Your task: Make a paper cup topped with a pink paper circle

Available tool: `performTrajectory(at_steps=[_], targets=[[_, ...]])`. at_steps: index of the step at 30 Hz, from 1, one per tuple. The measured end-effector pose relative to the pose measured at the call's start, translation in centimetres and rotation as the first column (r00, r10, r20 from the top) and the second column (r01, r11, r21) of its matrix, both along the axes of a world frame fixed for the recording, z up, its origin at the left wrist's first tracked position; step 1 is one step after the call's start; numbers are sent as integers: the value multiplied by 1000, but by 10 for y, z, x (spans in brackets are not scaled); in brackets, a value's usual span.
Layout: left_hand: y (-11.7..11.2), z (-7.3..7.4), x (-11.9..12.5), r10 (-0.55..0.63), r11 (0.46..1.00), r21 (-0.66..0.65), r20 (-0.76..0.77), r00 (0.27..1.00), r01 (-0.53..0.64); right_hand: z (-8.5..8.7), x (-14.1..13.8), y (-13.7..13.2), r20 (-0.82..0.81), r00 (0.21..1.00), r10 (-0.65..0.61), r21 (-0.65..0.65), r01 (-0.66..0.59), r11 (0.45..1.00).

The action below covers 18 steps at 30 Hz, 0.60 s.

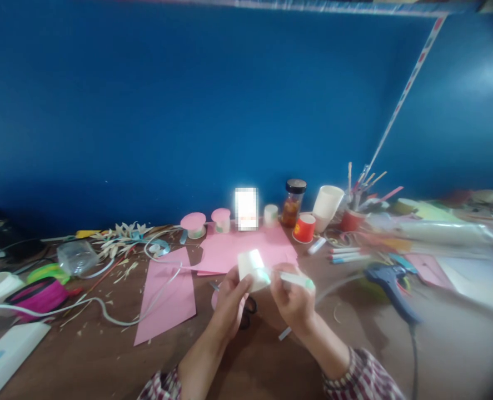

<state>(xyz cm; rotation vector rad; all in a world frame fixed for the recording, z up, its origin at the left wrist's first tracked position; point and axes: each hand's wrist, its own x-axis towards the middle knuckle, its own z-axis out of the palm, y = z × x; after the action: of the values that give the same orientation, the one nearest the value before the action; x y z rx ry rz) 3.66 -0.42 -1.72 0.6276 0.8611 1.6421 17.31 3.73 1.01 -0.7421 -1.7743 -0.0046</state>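
Note:
My left hand (229, 297) is closed around a small white paper cup (249, 266), tilted on its side above the table. Green colour shows at the cup's lower right edge. In my right hand (294, 297) is a white marker with a green end (294, 279), its tip side toward the cup; whether tip and cup touch is too blurred to tell. Below my left hand, scissors with black handles (248, 314) lie partly hidden. Stacked pink paper sheets (246, 244) lie behind both hands.
Two small cups with pink tops (194, 223), a bright pixelated rectangle (247, 208), a lidded jar (294, 203) and a red cup (304, 229) stand along the back. Several markers (348, 256) and a glue gun (392, 291) lie right. A white cable (116, 319) crosses the left side.

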Motion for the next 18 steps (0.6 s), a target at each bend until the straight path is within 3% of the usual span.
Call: performTrajectory(at_steps=[4, 6, 9, 11, 13, 18], targets=[[0, 0, 1, 0, 1000, 3, 21, 1000, 0, 0, 0, -2, -45, 999, 16, -52, -19, 998], [0, 1, 1, 24, 1000, -2, 79, 997, -24, 2, -2, -4, -188, 981, 48, -164, -80, 983], [2, 3, -1, 77, 996, -52, 246, 966, -66, 6, -5, -4, -530, 846, 62, -329, -272, 904], [2, 5, -3, 90, 993, -99, 340, 936, -59, 8, -6, -2, -661, 750, 36, -371, -368, 853], [2, 7, -7, 86, 991, -131, 396, 914, -36, 9, -7, 1, -705, 709, 12, -395, -408, 823], [-2, 13, -14, -14, 992, -100, 491, 871, 73, 8, -8, 2, -720, 694, 6, -420, -443, 792]])
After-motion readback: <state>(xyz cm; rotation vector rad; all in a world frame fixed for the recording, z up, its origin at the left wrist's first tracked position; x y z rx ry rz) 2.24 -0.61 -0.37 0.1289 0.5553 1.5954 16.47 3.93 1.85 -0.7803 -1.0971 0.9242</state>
